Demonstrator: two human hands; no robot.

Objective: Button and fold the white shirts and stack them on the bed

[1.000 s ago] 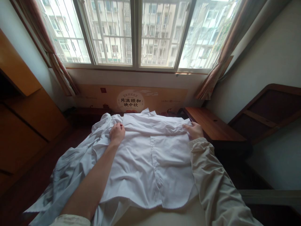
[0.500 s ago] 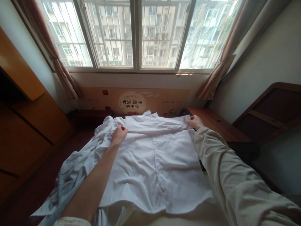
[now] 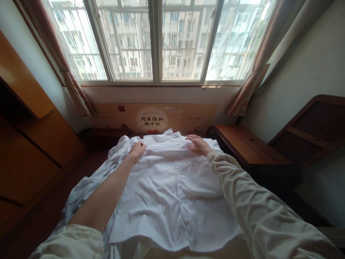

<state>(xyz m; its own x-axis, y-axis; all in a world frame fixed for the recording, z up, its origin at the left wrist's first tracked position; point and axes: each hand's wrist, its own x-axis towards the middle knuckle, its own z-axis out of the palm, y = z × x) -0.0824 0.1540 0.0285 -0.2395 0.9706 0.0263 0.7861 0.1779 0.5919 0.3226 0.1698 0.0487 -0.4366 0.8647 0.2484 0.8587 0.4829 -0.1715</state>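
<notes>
Where the shirt lies: a white shirt (image 3: 167,190) is spread front-up on a pale surface (image 3: 161,254) that shows only at the near edge, and whether that is a bed or a desk cannot be told.
Shirt layout: the collar (image 3: 169,133) is at the far end, the button strip runs down the middle, and the hem is nearest.
Loose cloth: the shirt's left sleeve (image 3: 88,187) lies crumpled and trails off the left side towards the floor.
Left hand: the left hand (image 3: 138,149) rests on the shirt's far-left shoulder with its fingers curled under; whether they pinch cloth cannot be told.
Right hand: the right hand (image 3: 197,144) lies palm-down with fingers spread, open and flat on the shirt just right of the collar.
Arms: the left forearm is bare, with its sleeve bunched at the elbow, and the right arm wears a long beige sleeve (image 3: 250,205).
Far side: a cardboard panel (image 3: 153,117) with printed characters stands against the wall below a barred window (image 3: 159,39), just beyond the collar.
Window sides: a curtain (image 3: 74,90) hangs at the left and another at the right.
Right side: a wooden nightstand (image 3: 248,147) stands near the shirt's far-right corner.
Left side: a wooden wardrobe (image 3: 35,144) stands well apart from the shirt.
</notes>
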